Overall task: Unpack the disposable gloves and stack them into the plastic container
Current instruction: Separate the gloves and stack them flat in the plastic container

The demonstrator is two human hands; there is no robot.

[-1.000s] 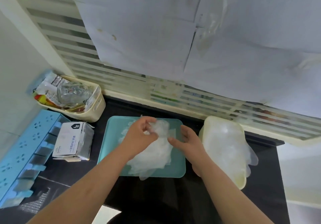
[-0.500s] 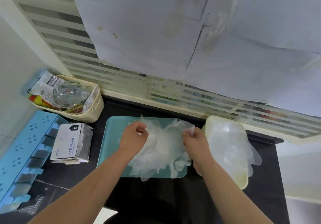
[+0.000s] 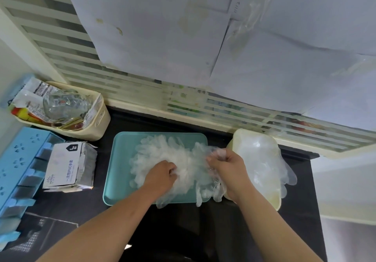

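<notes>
A heap of clear disposable gloves (image 3: 162, 154) lies on a teal tray (image 3: 122, 152) in the middle of the dark counter. My left hand (image 3: 160, 177) presses into the heap's near side, fingers curled in the gloves. My right hand (image 3: 227, 165) pinches the cuff of one clear glove (image 3: 211, 188) at the tray's right edge; its fingers dangle over the tray's front right corner. Just right of it stands the cream plastic container (image 3: 274, 202), with a stack of gloves (image 3: 262, 160) spilling over its right rim.
An opened white glove box (image 3: 67, 166) lies left of the tray. A cream basket (image 3: 97, 127) of packets and a glass jar sits at the back left. A blue rack (image 3: 18, 166) runs along the left edge. A slatted window backs the counter.
My right hand has pulled one glove out of the heap toward the right, near the container. My left hand has dropped lower onto the heap's front.
</notes>
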